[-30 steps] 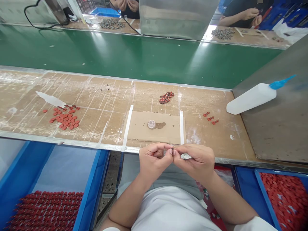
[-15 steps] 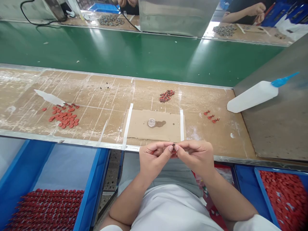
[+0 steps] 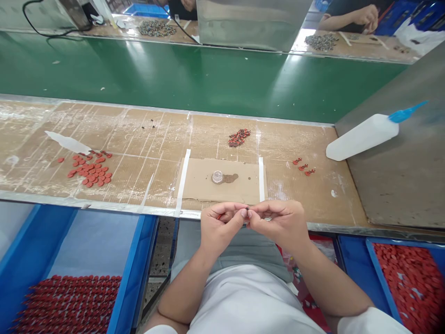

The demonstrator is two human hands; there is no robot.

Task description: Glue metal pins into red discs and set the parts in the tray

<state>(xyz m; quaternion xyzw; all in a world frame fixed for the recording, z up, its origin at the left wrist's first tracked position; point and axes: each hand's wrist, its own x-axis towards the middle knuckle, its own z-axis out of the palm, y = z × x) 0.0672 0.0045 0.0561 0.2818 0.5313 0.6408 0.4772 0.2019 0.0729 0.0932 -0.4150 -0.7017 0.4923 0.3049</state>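
Observation:
My left hand (image 3: pixel 219 230) and my right hand (image 3: pixel 280 226) meet at the table's front edge, fingertips pinched together. Between the thumbs and forefingers is a small dark piece (image 3: pixel 247 209), mostly hidden by the fingers. A bit of red also shows inside the curled left fingers; its shape is hidden. Just beyond the hands, a small clear cup (image 3: pixel 217 176) sits on a taped cardboard sheet (image 3: pixel 198 188), beside a wet brown stain. Farther back lies a heap of small red-and-black parts (image 3: pixel 238 138).
Red discs (image 3: pixel 92 172) lie at left near a white strip (image 3: pixel 66 142). Three red assembled pieces (image 3: pixel 303 167) lie at right, near a white blue-tipped bottle (image 3: pixel 363 138). Blue trays (image 3: pixel 134 260) of red parts flank me. Past the green belt (image 3: pixel 174 79), another person's hands (image 3: pixel 367 17) work.
My hands stay together at the table edge, the fingers shifting slightly around the small dark piece. The whole view has drifted a little. Across the belt, the other person's hands have moved.

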